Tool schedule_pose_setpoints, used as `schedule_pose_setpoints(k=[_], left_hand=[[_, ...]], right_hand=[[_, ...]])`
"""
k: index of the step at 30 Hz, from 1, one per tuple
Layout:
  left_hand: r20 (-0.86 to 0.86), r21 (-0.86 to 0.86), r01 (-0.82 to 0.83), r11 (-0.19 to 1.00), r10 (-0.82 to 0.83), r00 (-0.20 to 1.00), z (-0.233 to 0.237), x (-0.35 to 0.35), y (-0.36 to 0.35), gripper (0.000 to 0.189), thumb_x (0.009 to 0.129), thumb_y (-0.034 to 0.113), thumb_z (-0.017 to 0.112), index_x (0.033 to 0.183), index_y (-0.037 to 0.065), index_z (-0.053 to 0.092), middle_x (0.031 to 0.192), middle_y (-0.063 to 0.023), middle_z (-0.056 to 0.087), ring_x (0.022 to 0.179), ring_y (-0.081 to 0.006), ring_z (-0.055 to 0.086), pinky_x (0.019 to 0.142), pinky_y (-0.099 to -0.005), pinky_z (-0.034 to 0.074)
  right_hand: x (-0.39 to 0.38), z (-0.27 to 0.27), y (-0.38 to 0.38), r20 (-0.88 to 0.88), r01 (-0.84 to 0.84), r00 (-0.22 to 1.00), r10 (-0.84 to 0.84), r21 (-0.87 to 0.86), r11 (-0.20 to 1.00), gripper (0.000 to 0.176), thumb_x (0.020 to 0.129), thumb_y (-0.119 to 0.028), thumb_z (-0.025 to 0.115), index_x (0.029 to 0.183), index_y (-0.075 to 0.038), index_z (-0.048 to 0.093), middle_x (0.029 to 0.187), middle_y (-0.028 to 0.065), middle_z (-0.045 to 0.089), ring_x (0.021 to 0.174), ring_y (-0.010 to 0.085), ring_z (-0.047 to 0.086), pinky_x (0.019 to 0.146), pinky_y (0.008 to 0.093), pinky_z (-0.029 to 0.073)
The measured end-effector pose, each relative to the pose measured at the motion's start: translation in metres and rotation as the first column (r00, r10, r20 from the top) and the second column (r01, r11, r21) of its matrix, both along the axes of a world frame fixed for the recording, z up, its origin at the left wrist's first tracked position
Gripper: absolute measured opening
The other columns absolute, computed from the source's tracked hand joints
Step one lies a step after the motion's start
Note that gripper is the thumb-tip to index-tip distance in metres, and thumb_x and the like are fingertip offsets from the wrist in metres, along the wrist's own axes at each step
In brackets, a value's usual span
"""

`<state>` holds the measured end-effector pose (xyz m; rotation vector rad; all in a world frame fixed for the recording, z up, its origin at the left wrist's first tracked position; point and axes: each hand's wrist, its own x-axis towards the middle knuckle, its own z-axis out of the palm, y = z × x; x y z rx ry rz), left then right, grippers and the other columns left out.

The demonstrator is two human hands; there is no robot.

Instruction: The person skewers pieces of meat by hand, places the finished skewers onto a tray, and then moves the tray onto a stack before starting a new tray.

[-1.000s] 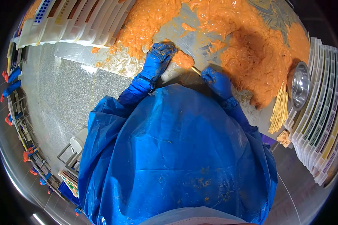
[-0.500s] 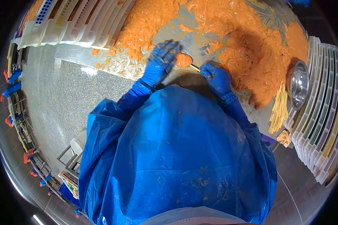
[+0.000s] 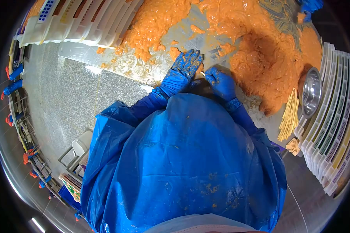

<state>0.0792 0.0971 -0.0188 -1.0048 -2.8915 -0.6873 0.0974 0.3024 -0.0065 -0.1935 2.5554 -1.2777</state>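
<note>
My left hand (image 3: 185, 69), in a blue glove smeared with orange, has its fingers stretched out beside a bit of orange meat (image 3: 199, 71) that it largely hides. Just to the right, my right hand (image 3: 221, 83) is closed round a wooden skewer (image 3: 202, 73), whose pale tip points toward the left palm. Beyond both hands, wet orange meat (image 3: 264, 66) is heaped on the metal table (image 3: 144, 73). A bundle of skewers (image 3: 289, 116) lies at the right, next to a steel bowl (image 3: 310, 92).
Stacked white crates (image 3: 77, 27) stand at the upper left, and more crates (image 3: 330, 120) line the right side. Another person's blue-gloved hand (image 3: 310, 6) shows at the top right. A white bucket (image 3: 82, 143) is at the lower left. People work far left.
My left hand has moved right, close to my right hand, and now covers much of the meat on the skewer. The other person's glove has come further into view.
</note>
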Motion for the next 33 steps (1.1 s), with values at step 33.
schedule_pose_setpoints(k=[33], left_hand=[[0.166,0.469,-0.224,0.855,0.164,0.972,0.007,-0.043,-0.053,0.030,0.081,0.006,0.068,0.110,0.015,0.071,0.109,-0.0069,0.067,0.110,-0.0287,0.058,0.101,-0.0399,0.043]], right_hand=[[0.021,0.029,0.004,-0.083,0.045,0.995,-0.060,-0.176,0.983,0.022,0.089,-0.008,0.063,0.111,-0.008,0.067,0.104,0.0132,0.070,0.095,0.0258,0.069,0.083,0.0345,0.053]])
